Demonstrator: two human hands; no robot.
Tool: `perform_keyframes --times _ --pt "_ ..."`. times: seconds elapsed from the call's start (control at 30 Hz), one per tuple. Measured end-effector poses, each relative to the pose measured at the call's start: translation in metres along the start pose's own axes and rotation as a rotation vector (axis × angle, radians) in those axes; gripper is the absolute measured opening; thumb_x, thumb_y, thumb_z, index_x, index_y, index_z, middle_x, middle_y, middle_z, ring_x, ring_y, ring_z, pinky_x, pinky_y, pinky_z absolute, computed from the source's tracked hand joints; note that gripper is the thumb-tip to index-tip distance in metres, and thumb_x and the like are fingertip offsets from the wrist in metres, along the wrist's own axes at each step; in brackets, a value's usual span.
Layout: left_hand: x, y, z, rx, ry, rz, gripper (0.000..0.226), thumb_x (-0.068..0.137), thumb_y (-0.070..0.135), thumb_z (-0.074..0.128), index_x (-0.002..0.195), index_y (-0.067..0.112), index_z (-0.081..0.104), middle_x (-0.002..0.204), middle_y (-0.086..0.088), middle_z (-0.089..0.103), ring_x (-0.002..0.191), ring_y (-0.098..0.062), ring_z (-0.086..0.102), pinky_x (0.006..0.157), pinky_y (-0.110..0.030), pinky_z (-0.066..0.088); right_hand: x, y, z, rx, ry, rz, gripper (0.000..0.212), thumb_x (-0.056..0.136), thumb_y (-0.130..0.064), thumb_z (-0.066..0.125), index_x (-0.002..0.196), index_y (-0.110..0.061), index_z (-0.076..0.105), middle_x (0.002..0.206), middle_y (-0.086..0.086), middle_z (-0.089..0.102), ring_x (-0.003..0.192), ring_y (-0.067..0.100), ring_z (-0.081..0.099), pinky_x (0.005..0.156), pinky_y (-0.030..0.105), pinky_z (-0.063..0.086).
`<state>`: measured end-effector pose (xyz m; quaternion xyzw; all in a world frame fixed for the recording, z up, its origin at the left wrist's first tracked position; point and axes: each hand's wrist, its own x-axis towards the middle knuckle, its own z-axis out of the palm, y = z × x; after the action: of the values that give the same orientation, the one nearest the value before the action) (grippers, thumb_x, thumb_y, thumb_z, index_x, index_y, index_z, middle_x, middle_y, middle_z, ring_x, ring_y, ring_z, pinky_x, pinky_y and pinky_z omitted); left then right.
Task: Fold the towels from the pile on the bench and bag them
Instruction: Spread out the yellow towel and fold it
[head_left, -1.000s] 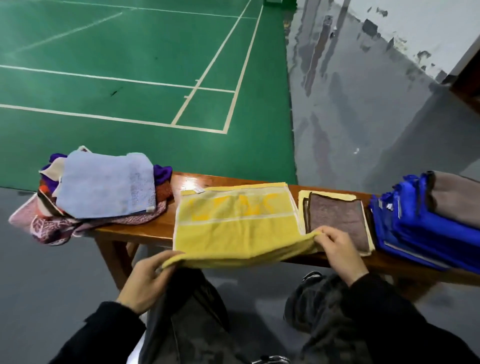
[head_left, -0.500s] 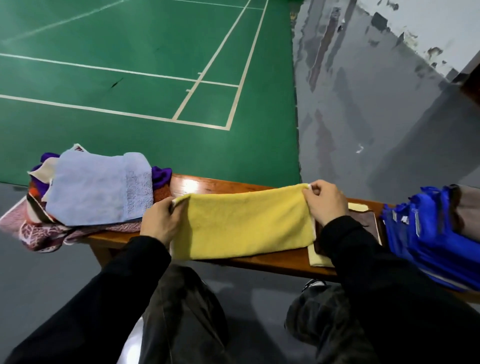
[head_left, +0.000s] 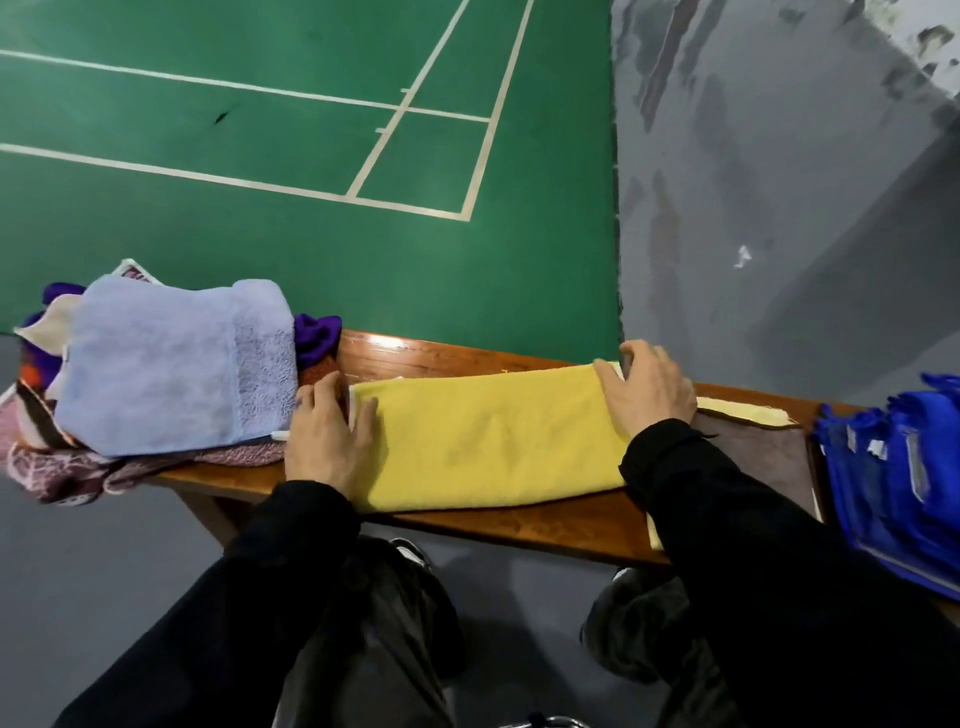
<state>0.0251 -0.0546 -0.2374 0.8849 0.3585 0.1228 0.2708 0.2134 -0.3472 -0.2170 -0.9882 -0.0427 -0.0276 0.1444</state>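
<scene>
Yellow towel folded flat at bench centre. Left hand flat on its 9 o'clock end, right hand flat on 3 o'clock end, fingers straight. Towel pile at 9 o'clock, blue bag at 3 o'clock. No legible writing.

Dim even light, glare streak on bench, soft wide-angle edges

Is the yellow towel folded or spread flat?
Folded: the yellow towel lies as a narrow doubled strip on the bench, both hands pressing its ends.
</scene>
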Motion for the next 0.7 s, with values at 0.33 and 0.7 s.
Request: perform_keyframes --times 0.33,0.7 --pt "-0.058 -0.005 0.001 0.159 -0.168 -0.201 0.047 0.086 0.042 0.066 0.112 0.003 0.062 0.121 -0.024 0.053 0.116 -0.044 0.047 0.098 -0.046 0.037 -0.118 -0.029 0.044 -0.23 -0.412 -0.692 0.07 0.097 -0.072 0.009 0.158 -0.041 -0.003 0.168 0.004 -0.009 0.155 0.024 -0.01 0.125 0.048 -0.002" --pt "-0.028 -0.019 -0.032 -0.721 -0.357 -0.532 0.026 0.085 0.011 0.074 0.105 -0.002 0.065 0.105 -0.025 0.068 0.068 -0.025 0.064 0.067 -0.034 0.053 -0.134 -0.039 0.029 0.09 -0.52 -0.535 0.066 0.099 -0.068 0.026 0.157 -0.036 0.022 0.168 0.002 0.011 0.155 0.022 0.002 0.125 0.044 0.003"
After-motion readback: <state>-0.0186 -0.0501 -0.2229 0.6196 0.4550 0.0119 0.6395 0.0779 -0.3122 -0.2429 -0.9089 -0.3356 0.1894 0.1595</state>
